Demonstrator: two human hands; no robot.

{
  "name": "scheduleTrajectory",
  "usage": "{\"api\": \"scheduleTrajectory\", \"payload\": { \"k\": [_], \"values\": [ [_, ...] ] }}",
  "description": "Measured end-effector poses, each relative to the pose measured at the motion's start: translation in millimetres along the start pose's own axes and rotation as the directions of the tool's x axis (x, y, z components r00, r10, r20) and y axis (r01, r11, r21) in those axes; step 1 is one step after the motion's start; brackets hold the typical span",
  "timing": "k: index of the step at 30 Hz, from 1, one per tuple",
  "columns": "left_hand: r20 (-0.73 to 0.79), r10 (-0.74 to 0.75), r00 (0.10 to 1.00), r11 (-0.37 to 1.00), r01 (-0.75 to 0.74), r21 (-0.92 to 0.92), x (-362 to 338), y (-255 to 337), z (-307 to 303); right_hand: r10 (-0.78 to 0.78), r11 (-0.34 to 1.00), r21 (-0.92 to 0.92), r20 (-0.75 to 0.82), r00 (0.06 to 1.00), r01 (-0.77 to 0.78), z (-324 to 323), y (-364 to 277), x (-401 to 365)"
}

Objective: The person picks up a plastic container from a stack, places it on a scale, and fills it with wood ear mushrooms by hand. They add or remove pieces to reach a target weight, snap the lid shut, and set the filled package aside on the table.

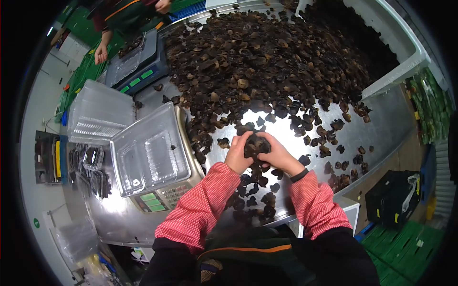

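My left hand (238, 155) and my right hand (281, 156) meet over the steel table, fingers curled around a small clump of dark wood ear mushrooms (256, 146). More loose wood ear mushrooms (257, 178) lie under and just below my hands. A large heap of the same mushrooms (253, 57) spreads across the table beyond them. To the left of my hands stands a weighing scale (155, 202) with green displays, and a clear plastic tray (125, 161) rests on it.
Stacked clear plastic containers (98, 114) stand left of the scale, with filled packs (98, 174) nearby. A second scale (138, 78) sits farther back, beside another person's hand (101, 53). A tilted white tub (398, 71) borders the heap at right. Below it are a black crate (389, 195) and green crates (405, 248).
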State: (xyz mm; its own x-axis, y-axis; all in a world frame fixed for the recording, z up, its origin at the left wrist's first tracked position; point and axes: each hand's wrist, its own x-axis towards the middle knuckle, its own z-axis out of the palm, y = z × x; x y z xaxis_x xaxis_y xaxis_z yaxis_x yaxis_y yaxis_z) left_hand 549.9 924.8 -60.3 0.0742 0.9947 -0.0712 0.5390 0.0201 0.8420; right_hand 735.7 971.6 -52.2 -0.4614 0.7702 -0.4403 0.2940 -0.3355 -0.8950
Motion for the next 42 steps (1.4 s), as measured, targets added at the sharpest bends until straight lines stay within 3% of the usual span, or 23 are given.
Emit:
{"api": "scheduleTrajectory", "payload": {
  "k": [1,4,8,11,16,17,21,28,30,31,34,35,38,40,42],
  "values": [
    [-0.014,-0.008,1.0,1.0,0.007,-0.03,-4.0,-0.7,-1.0,0.079,0.978,0.189,0.051,0.996,-0.087,2.8,-20.8,-12.0],
    [-0.085,-0.027,0.996,0.993,0.017,-0.116,-19.6,15.2,-20.6,0.006,0.982,0.188,0.066,0.998,-0.019,19.1,-46.2,-24.8],
    [-0.22,0.006,0.976,0.997,-0.022,-0.07,-45.4,47.4,-87.8,-0.132,0.989,0.091,0.133,0.982,0.12,56.4,-111.7,-34.3],
    [-0.362,0.052,0.931,0.998,-0.059,-0.008,-68.4,49.3,-142.5,-0.391,0.909,-0.075,0.191,0.901,0.41,98.3,-137.2,-15.9],
    [-0.48,-0.063,0.875,0.998,0.042,-0.053,-108.5,17.9,-215.1,-0.514,0.799,-0.163,0.313,0.799,0.578,177.9,-179.0,15.9],
    [-0.482,-0.085,0.872,0.996,0.069,-0.05,-115.7,5.7,-223.3,-0.567,0.722,-0.219,0.355,0.743,0.656,191.3,-171.6,31.7],
    [-0.435,-0.132,0.891,0.977,0.192,0.095,-138.0,-14.1,-243.0,-0.47,0.646,-0.449,0.405,0.785,0.618,224.5,-183.5,34.8],
    [-0.48,-0.028,0.877,0.959,0.159,0.236,-159.8,-0.8,-259.0,-0.536,0.486,-0.629,0.335,0.775,0.607,224.1,-201.7,6.5],
    [-0.519,-0.026,0.855,0.963,0.161,0.217,-167.3,-4.2,-265.5,-0.625,0.52,-0.55,0.277,0.73,0.654,212.6,-196.2,5.0],
    [-0.536,-0.024,0.844,0.964,0.161,0.21,-171.8,-5.9,-269.0,-0.619,0.598,-0.468,0.245,0.746,0.651,205.4,-190.8,7.0],
    [-0.596,-0.233,0.768,0.955,0.297,0.009,-187.5,-4.6,-273.5,-0.578,0.726,-0.348,0.159,0.8,0.594,184.1,-172.4,10.6],
    [-0.618,-0.223,0.754,0.956,0.294,0.014,-193.8,-10.6,-273.9,-0.56,0.753,-0.33,0.132,0.818,0.569,177.2,-166.5,9.8],
    [-0.646,-0.34,0.684,0.94,0.241,-0.241,-214.2,-34.1,-270.2,-0.476,0.72,-0.482,0.182,0.861,0.5,159.7,-143.6,0.6],
    [-0.635,-0.427,0.644,0.899,0.23,-0.371,-226.3,-34.0,-269.3,-0.515,0.615,-0.569,0.234,0.825,0.546,151.8,-121.0,-1.2],
    [-0.61,-0.523,0.595,0.832,0.201,-0.518,-236.1,-27.1,-270.1,-0.42,0.648,-0.592,0.247,0.873,0.479,146.5,-105.7,-6.7]
  ]
}}
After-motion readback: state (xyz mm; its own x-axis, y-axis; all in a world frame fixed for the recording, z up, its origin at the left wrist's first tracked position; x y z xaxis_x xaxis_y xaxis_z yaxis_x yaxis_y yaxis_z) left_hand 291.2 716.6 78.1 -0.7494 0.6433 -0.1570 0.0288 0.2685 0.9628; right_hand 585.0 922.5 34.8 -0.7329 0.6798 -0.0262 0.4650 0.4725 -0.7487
